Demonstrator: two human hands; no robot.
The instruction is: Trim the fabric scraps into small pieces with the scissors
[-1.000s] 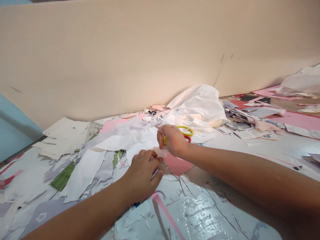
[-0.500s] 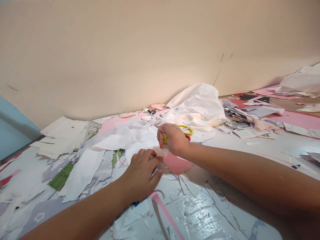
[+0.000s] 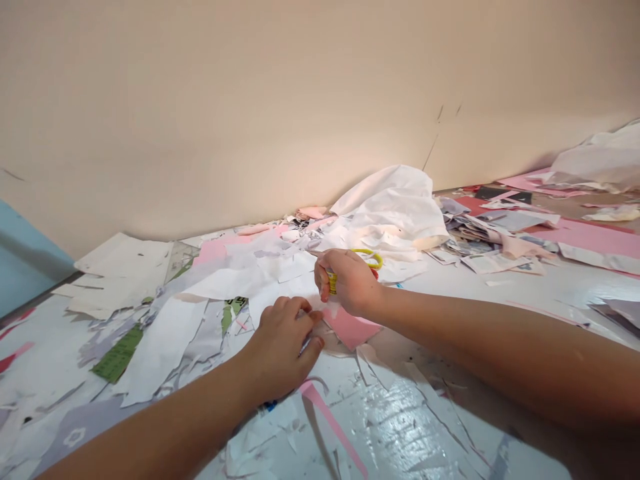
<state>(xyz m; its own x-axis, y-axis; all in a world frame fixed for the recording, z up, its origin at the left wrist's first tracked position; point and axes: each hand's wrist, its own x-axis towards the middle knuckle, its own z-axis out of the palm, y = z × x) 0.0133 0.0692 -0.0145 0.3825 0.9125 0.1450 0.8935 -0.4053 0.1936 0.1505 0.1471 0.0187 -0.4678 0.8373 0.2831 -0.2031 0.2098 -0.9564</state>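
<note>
My right hand (image 3: 347,280) is closed round a pair of scissors with yellow handles (image 3: 370,257). One loop sticks out past the back of the hand, and a bit of red shows beside it. A thin point, perhaps the blade tip, shows left of the knuckles. Under this hand lies a piece of pink paper (image 3: 353,329). My left hand (image 3: 285,343) rests palm down over white scraps, its fingers bent and its thumb apart from them. Its fingertips reach a pale sheet next to the pink piece; what is beneath the palm is hidden.
Torn white sheets (image 3: 120,267) and a green strip (image 3: 119,353) lie on the left. A crumpled white sheet (image 3: 395,200) leans against the beige wall (image 3: 280,113). Stacked scraps (image 3: 485,240) and pink sheets (image 3: 595,233) spread on the right. A pink strip (image 3: 333,427) lies in front.
The view has turned slightly, so the surroundings sit a little further left. Both hands stay almost in place, the right still gripping the scissors.
</note>
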